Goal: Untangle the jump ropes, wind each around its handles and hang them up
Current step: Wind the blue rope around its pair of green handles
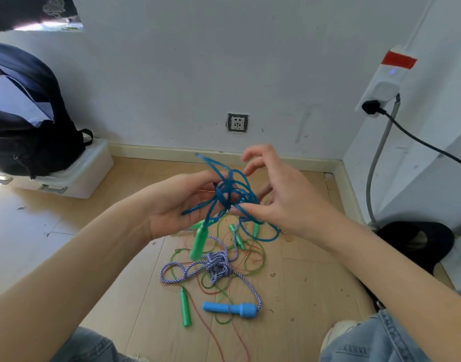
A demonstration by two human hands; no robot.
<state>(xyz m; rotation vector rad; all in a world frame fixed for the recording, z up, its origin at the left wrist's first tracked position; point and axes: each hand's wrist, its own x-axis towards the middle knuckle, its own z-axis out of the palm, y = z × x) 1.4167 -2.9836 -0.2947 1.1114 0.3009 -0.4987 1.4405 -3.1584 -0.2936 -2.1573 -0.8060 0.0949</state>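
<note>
Wooden floor near the wall corner. Above it, left hand cradles the blue rope knot in curled fingers; right hand pinches one strand, remaining fingers spread. Loosen loops outward rather than pulling tight. Other ropes lie tangled below.

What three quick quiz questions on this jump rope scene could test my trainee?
1. True or false: the blue rope tangle is held up between the left hand and the right hand.
2. Which handle lies nearest the camera: A green, B blue, C red?
3. What sits under the dark backpack?

Key:
1. True.
2. B, the blue handle on the striped braided rope.
3. A white plastic box.
</note>
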